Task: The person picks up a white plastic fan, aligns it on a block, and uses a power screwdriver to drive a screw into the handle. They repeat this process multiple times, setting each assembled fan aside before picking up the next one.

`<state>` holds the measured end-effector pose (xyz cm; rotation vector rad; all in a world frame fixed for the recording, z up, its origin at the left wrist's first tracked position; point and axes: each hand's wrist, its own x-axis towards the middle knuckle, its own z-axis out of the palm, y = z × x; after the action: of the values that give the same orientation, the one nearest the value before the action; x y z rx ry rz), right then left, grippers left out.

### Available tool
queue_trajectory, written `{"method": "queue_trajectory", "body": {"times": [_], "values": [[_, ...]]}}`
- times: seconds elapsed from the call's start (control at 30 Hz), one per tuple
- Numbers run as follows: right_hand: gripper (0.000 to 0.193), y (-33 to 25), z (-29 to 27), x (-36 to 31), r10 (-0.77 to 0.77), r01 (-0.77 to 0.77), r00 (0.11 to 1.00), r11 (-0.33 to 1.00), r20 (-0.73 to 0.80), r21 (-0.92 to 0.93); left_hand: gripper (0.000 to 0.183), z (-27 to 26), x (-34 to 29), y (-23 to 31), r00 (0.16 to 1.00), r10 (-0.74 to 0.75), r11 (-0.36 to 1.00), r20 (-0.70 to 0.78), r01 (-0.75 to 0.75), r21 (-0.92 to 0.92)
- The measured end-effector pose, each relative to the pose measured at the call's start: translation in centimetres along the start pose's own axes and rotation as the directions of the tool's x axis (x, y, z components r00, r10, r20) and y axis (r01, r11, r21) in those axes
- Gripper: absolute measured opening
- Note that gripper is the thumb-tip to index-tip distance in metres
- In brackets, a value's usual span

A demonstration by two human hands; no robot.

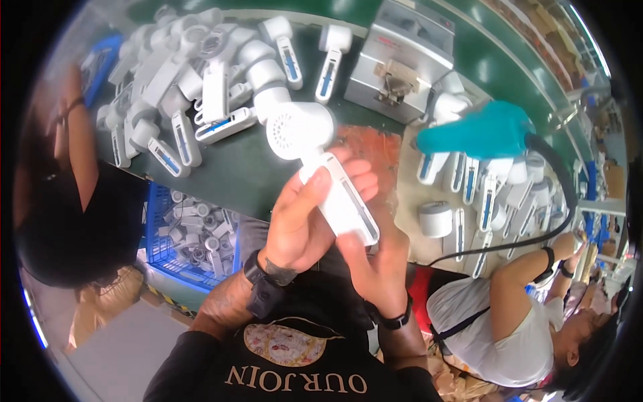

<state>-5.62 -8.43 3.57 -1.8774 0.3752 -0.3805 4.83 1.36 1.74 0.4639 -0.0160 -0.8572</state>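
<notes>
My left hand [295,221] holds a white handheld appliance [345,201] over the near edge of the table. This appliance has a round head with a ring of small vent holes and a flat handle with a long narrow slot. The left thumb presses across the handle below the head, with fingers wrapped behind it. My right hand [378,264] grips the handle's lower end between its thumb and fingers. Part of the handle is hidden by the hands. To the right hangs a teal power tool [475,130] with a black cord.
Many similar white appliances [216,90] lie heaped at the far left, others [489,181] at the right. A silver metal machine [402,57] stands at the back. A blue basket [155,234] holds white parts. Co-workers sit on the left [84,221] and right [489,328].
</notes>
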Motion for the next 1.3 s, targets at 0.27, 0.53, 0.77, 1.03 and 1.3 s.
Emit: {"method": "queue_trajectory", "body": {"times": [0.27,0.53,0.77,1.03,1.3], "values": [[0.027,1.5,0.8,-0.2,-0.034,0.038,0.996,0.998,-0.084,0.047,0.055,-0.1,0.4,-0.9,0.996,0.053,0.999,-0.068,-0.052,0.015],[0.025,2.5,0.9,0.1,-0.235,0.227,0.968,0.97,-0.092,-0.085,0.056,-0.4,0.6,-1.0,0.997,0.049,0.999,-0.051,-0.048,0.015],[0.025,1.1,-0.3,0.7,-0.135,0.135,0.991,0.991,-0.015,0.016,0.054,-1.0,1.1,-1.3,0.997,0.072,0.993,0.008,-0.071,-0.099],[0.023,2.0,-0.3,0.5,-0.198,0.194,0.976,0.979,-0.093,-0.057,0.054,-0.5,0.9,-1.6,0.997,0.073,0.996,0.013,-0.072,-0.058],[0.02,1.5,0.7,1.3,-0.19,0.184,0.972,0.981,-0.138,-0.054,0.054,-0.1,1.7,-1.1,0.997,0.071,0.997,-0.027,-0.072,-0.032]]}}
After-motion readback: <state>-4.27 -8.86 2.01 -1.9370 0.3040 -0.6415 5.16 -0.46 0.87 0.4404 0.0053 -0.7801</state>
